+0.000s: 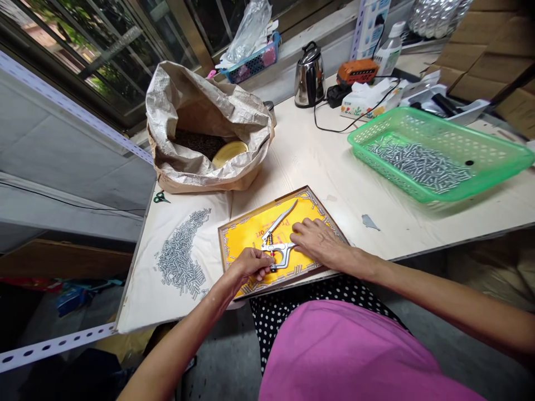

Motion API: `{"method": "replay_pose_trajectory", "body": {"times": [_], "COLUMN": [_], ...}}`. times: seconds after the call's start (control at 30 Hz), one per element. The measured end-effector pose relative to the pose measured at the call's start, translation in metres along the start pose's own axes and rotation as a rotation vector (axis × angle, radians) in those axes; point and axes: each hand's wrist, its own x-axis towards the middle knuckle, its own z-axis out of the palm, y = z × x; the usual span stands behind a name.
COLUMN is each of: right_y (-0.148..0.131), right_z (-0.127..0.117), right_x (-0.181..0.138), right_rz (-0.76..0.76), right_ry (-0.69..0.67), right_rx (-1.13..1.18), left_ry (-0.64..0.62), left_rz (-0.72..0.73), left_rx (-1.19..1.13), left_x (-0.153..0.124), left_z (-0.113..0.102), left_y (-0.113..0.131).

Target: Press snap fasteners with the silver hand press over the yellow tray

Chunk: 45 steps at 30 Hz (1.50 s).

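A pair of silver snap-fastener pliers (286, 257) lies over a shallow tray (307, 190) with a yellow bottom, its long upper handle swung up and apart. My right hand (315, 240) is closed about the lower handle, most of which it hides. My left hand (253, 264) is at the jaw end, thumb and fingers pinched together by the red part of the jaw. Whatever sits between those fingertips is too small and covered to name. Small metal tubes (298, 269) lie along the tray's edges.
Loose metal pieces (179, 259) form a pile left of the tray, with green scissors (161, 197) beyond. An open sack (209, 181) stands behind, holding dark pieces and a yellow bowl (229, 152). At right is a green basket (443, 125) of metal pieces; a kettle (309, 78) stands at the back.
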Motion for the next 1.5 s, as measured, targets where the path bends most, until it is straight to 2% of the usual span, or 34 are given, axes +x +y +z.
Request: {"method": "replay_pose_trajectory", "body": {"times": [0.13, 0.27, 0.5, 0.6, 0.63, 0.7, 0.77, 0.8, 0.87, 0.93, 1.0, 1.13, 1.27, 1.4, 1.5], "right_y": [0.027, 0.049, 0.044, 0.039, 0.038, 0.036, 0.032, 0.03, 0.026, 0.022, 0.021, 0.02, 0.019, 0.023, 0.027], "right_z": [-0.008, -0.014, -0.022, -0.023, -0.023, -0.023, -0.023, -0.023, -0.022, -0.023, -0.024, -0.028, -0.025, -0.011, -0.004], "right_x": [0.015, 0.033, 0.039, 0.034, 0.032, 0.028, 0.024, 0.023, 0.022, 0.023, 0.023, 0.021, 0.021, 0.023, 0.023], "right_rz": [-0.043, -0.07, -0.093, -0.077, -0.073, -0.071, -0.072, -0.073, -0.084, -0.089, -0.088, -0.067, -0.064, -0.111, -0.098], "right_ry": [-0.021, -0.132, -0.149, -0.155, -0.158, -0.158, -0.145, -0.134, -0.102, -0.074, -0.087, -0.165, -0.136, -0.171, -0.115], "right_rx": [0.013, -0.004, -0.064, -0.062, -0.06, -0.053, -0.045, -0.04, -0.028, -0.016, -0.006, -0.008, -0.016, 0.007, 0.035], "left_ry": [-0.01, -0.01, 0.023, 0.053, 0.108, 0.3, 0.488, 0.536, 0.53, 0.49, 0.445, 0.371, 0.407, 0.411, 0.431], "left_rz": [-0.013, -0.033, -0.052, -0.051, -0.022, 0.106, 0.312, 0.427, 0.638, 0.779, 0.808, 0.763, 0.781, 0.761, 0.768], "left_rx": [0.004, 0.007, 0.033, 0.135, 0.226, 0.475, 0.723, 0.821, 0.967, 1.065, 1.126, 1.183, 1.147, 1.138, 1.13], "left_x": [0.0, -0.004, -0.008, -0.014, -0.018, -0.025, -0.029, -0.029, -0.022, -0.01, 0.004, 0.017, 0.015, 0.018, 0.022], "left_z": [0.0, 0.001, 0.005, 0.007, 0.009, 0.016, 0.025, 0.03, 0.039, 0.044, 0.045, 0.04, 0.04, 0.045, 0.043], "left_y": [0.001, 0.004, 0.011, 0.013, 0.013, 0.012, 0.014, 0.015, 0.021, 0.028, 0.036, 0.045, 0.046, 0.044, 0.042]}}
